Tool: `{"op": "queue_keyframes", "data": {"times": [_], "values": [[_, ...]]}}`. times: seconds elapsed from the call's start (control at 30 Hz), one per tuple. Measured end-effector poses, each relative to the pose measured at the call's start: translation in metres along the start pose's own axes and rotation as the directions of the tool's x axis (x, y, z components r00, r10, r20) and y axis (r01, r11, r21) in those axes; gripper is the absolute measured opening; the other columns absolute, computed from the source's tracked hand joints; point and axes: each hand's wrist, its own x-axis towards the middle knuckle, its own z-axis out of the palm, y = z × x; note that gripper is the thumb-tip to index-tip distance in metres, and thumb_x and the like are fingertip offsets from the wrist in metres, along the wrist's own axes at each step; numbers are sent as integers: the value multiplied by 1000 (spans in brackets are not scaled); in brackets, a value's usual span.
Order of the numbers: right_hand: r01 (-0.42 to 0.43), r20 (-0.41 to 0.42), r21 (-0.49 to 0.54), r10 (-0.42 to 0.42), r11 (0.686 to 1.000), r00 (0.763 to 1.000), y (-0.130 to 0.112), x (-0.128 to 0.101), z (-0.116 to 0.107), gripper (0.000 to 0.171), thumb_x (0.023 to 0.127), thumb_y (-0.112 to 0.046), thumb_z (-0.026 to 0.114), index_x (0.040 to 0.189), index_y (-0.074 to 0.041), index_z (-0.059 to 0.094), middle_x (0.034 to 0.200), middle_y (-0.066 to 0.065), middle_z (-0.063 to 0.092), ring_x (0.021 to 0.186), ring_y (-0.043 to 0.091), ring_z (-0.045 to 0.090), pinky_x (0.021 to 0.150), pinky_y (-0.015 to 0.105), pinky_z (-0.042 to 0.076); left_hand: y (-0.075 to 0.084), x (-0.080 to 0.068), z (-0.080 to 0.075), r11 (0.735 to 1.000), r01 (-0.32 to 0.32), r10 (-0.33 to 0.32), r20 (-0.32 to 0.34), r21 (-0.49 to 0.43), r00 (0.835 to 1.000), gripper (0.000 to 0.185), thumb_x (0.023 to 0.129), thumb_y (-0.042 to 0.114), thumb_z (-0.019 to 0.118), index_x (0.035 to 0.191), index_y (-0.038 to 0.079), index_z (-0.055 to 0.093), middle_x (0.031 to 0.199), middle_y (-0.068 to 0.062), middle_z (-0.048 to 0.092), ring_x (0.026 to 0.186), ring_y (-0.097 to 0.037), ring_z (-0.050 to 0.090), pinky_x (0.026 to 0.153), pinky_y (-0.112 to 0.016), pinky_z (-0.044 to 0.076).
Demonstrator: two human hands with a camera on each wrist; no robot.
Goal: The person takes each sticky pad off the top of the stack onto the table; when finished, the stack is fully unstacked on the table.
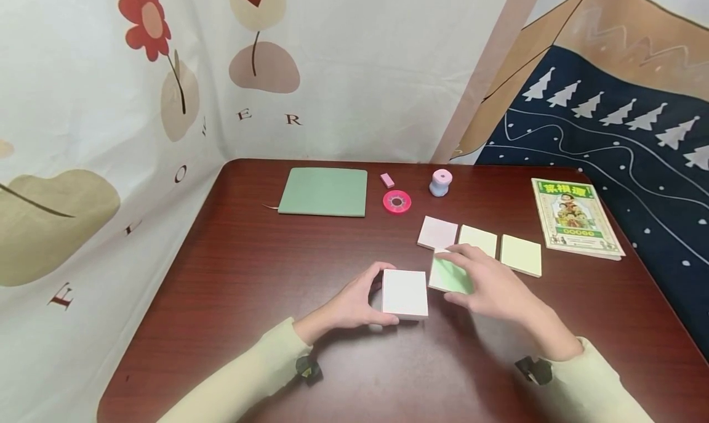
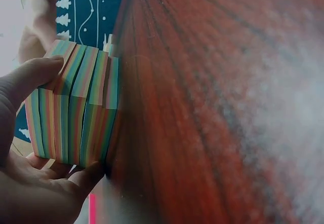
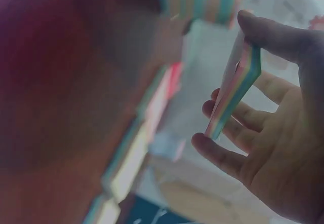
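Observation:
My left hand [image 1: 357, 303] grips a thick stack of sticky note pads [image 1: 405, 292] from its left side, thumb at the front edge. The top of the stack is white, and its striped rainbow sides show in the left wrist view, resting at table level. Just to the right, my right hand [image 1: 495, 286] pinches one thin sticky note pad with a green top [image 1: 447, 279] by its edges, apart from the table in the right wrist view. Beyond that hand lie a pink pad [image 1: 437, 232], a cream pad [image 1: 479, 238] partly covered by the hand, and a yellow pad [image 1: 520, 255].
At the back of the dark wooden table [image 1: 232, 269] lie a green notebook [image 1: 324, 192], a small pink block [image 1: 387, 180], a pink tape roll [image 1: 397, 202] and a pink-and-blue spool-shaped item [image 1: 440, 182]. Booklets [image 1: 576, 217] lie at the right. Printed cloth hangs behind.

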Motion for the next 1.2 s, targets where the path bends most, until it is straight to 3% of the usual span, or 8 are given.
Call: {"op": "queue_keyframes", "data": {"times": [0.17, 0.37, 0.6, 0.93, 1.2], "values": [[-51, 19, -48, 52, 998, 998, 28, -13, 10, 69, 72, -27, 85, 135, -14, 58, 127, 10, 56, 110, 29, 56, 84, 51, 50, -1, 0, 0, 1000, 10, -10, 0, 0, 1000, 81, 67, 21, 90, 133, 18, 43, 120, 5, 57, 116, -13, 52, 102, -39, 41], [-62, 21, -66, 63, 996, 998, 41, -20, 21, 67, 71, -23, 85, 132, -11, 60, 123, 11, 57, 106, 31, 57, 76, 52, 51, -1, 0, 0, 1000, 0, 0, 6, 2, 1000, 81, 68, 22, 90, 133, 18, 43, 120, 5, 57, 115, -13, 52, 103, -38, 40], [-82, 36, -76, 85, 994, 996, 43, -20, 22, 66, 73, -21, 84, 133, -13, 59, 123, 10, 56, 105, 29, 55, 72, 50, 51, -1, 0, 0, 1000, -2, 2, 6, 11, 1000, 81, 68, 23, 90, 133, 18, 43, 120, 5, 57, 115, -13, 52, 103, -39, 40], [-86, 46, -109, 92, 990, 995, 42, -22, 24, 66, 74, -25, 83, 134, -13, 58, 127, 13, 54, 109, 31, 53, 77, 51, 51, 0, 0, 0, 1000, 8, -8, 14, 6, 1000, 81, 68, 22, 90, 133, 18, 42, 121, 5, 56, 116, -13, 51, 103, -39, 40], [-84, 40, -180, 93, 980, 995, 29, -20, 9, 61, 78, -32, 81, 132, -11, 61, 132, 13, 54, 115, 35, 53, 84, 57, 48, -1, 1, 0, 1000, 8, -9, 22, 18, 1000, 81, 68, 22, 89, 134, 18, 41, 122, 5, 56, 116, -13, 51, 103, -38, 40]]}}
